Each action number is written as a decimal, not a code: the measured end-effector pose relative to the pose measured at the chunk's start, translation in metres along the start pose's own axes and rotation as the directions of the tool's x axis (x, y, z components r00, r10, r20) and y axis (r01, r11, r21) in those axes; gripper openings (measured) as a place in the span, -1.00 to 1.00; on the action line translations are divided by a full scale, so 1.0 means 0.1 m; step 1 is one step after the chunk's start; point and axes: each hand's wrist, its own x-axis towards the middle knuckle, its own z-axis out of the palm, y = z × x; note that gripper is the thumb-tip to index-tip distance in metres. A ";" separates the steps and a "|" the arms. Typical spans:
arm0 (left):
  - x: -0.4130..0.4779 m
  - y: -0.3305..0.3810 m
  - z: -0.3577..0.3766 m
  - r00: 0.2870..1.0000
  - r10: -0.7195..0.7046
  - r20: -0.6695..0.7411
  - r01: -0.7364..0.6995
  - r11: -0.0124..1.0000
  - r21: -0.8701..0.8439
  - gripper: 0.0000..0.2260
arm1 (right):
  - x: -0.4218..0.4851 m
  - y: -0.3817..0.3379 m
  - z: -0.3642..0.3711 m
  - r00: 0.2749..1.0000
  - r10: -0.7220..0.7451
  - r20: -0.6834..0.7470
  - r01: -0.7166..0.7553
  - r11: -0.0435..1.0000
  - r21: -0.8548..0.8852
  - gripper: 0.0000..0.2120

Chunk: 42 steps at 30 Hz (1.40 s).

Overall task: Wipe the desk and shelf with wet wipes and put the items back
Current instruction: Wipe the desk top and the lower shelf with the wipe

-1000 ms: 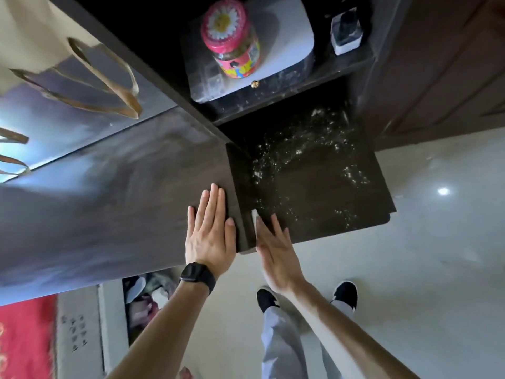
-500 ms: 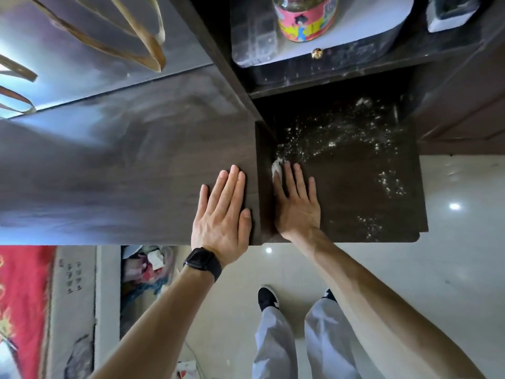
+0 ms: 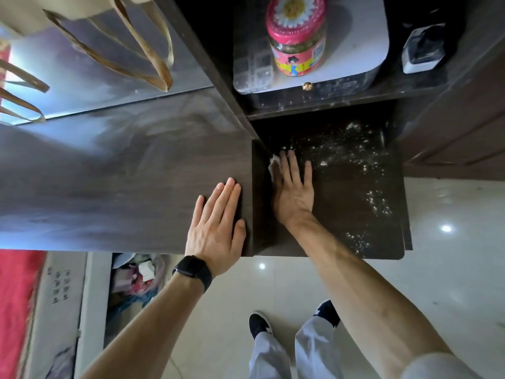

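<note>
My right hand (image 3: 293,188) lies flat on the dark lower shelf (image 3: 352,203), pressing a white wet wipe (image 3: 274,165) whose edge shows to the left of my fingers, next to the shelf's left wall. White dust is scattered over the shelf's far and right parts. My left hand (image 3: 217,225), with a black watch on the wrist, rests flat and empty on the dark desk top (image 3: 123,173) at its right edge. On the upper shelf a pink-lidded jar (image 3: 297,36) stands on a white box (image 3: 352,50).
A small black-and-white container (image 3: 423,49) sits on the upper shelf at the right. Tan bag handles (image 3: 123,50) hang over the desk's far side. A bin with rubbish (image 3: 139,280) stands below the desk. A red mat (image 3: 16,310) lies at the left on the pale floor.
My right hand has slid the wipe from the shelf's front edge toward the back along the left wall. The left hand has stayed flat on the desk.
</note>
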 end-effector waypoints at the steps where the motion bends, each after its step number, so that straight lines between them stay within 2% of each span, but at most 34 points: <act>1: 0.02 0.05 -0.01 1.000 -0.009 0.005 0.009 1.000 0.000 -0.44 | -0.03 0.07 0.01 0.999 0.042 0.002 -0.042 0.998 0.038 -0.19; 5: 0.13 0.26 0.02 0.996 -0.082 0.029 0.082 0.997 -0.011 -0.41 | -0.22 0.49 0.14 0.981 0.182 -0.069 -0.169 0.972 0.165 -0.40; 8: 0.15 0.25 0.06 0.995 -0.094 0.016 0.095 0.995 -0.030 -0.41 | -0.33 0.75 0.23 0.955 0.270 -0.121 -0.244 0.949 0.198 -0.43; 10: 0.14 0.23 0.05 0.996 -0.084 0.009 0.084 0.996 -0.033 -0.41 | -0.44 0.71 0.27 0.970 0.220 -0.102 -0.197 0.960 0.199 -0.42; 14: 0.14 0.24 0.07 0.996 -0.089 0.003 0.089 0.995 -0.040 -0.41 | -0.96 0.31 0.51 0.983 -0.053 -0.175 0.087 0.977 0.195 -0.28; 16: 0.14 0.24 0.08 0.996 -0.094 0.005 0.094 0.995 -0.040 -0.41 | -1.19 0.14 0.63 0.989 -0.044 -0.141 0.078 0.967 0.244 -0.24; 19: 0.16 0.23 0.09 0.995 -0.096 -0.005 0.095 0.994 -0.051 -0.40 | -0.96 -0.01 0.55 0.988 -0.010 -0.153 0.052 0.960 0.274 -0.33; 22: 0.15 0.21 0.10 0.997 -0.079 -0.008 0.078 0.996 -0.051 -0.39 | -0.41 -0.05 0.36 0.983 -0.132 -0.128 0.154 0.971 0.181 -0.31; 25: 0.18 0.20 0.10 0.997 -0.075 -0.020 0.074 0.996 -0.045 -0.39 | -0.19 -0.01 0.29 0.979 -0.174 -0.105 0.188 0.971 0.145 -0.30; 33: 0.15 0.22 0.09 0.996 -0.084 -0.016 0.083 0.995 -0.049 -0.42 | -1.69 -0.08 0.83 0.961 -0.264 -0.084 0.277 0.933 0.230 -0.31; 36: 0.14 0.23 0.09 0.996 -0.082 -0.035 0.080 0.995 -0.062 -0.43 | -1.78 -0.07 0.84 0.976 -0.192 -0.101 0.209 0.955 0.211 -0.28; 39: 0.14 0.23 0.11 0.996 -0.075 -0.051 0.071 0.994 -0.077 -0.43 | -1.61 -0.09 0.75 0.992 -0.071 -0.106 0.092 0.974 0.205 -0.24; 42: 0.14 0.22 0.13 0.995 -0.066 -0.069 0.060 0.994 -0.087 -0.43 | -1.41 -0.18 0.72 0.992 -0.010 -0.125 0.040 0.971 0.234 -0.25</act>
